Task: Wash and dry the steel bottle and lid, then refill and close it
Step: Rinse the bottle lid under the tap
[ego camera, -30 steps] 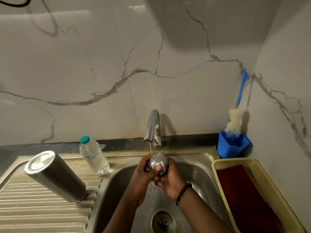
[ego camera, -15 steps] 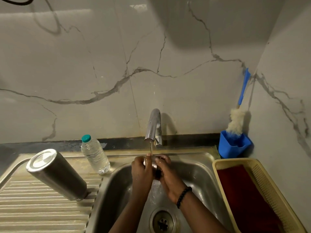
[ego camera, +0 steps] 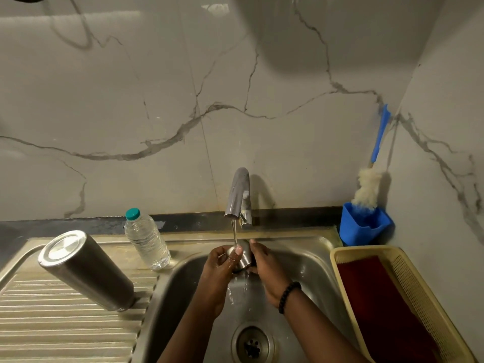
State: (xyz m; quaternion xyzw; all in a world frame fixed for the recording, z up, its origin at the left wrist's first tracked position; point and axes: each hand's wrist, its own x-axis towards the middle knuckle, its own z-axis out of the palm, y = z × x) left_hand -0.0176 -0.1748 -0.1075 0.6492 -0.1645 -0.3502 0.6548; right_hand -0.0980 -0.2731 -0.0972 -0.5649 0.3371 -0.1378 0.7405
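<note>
1. I have my left hand (ego camera: pixel 222 263) and my right hand (ego camera: pixel 264 265) curled round the small round steel lid (ego camera: pixel 242 256) from either side, fingers wrapped on it, so that the thin stream from the curved chrome tap (ego camera: pixel 238 195) lands on its top and runs off between my palms.
2. I hold it over the middle of the stainless steel sink (ego camera: pixel 309 260), above the round drain (ego camera: pixel 252 344), which I judge keeps the splash inside the basin.
3. The tall brushed-steel bottle (ego camera: pixel 86 268) stands mouth-down and tilted on the ribbed steel draining board (ego camera: pixel 52 326) to my left; I read that as draining.
4. The clear plastic water bottle with a teal cap (ego camera: pixel 146 241) waits upright, capped, between the steel bottle and the basin, probably for the refill.
5. To my right, the pale yellow plastic basket (ego camera: pixel 419 289) holds a dark red cloth (ego camera: pixel 379 305), handy for drying.
6. Behind it, the blue-handled bottle brush (ego camera: pixel 369 184) stands bristles-down in a blue plastic holder (ego camera: pixel 364 229) on the worktop.
</note>
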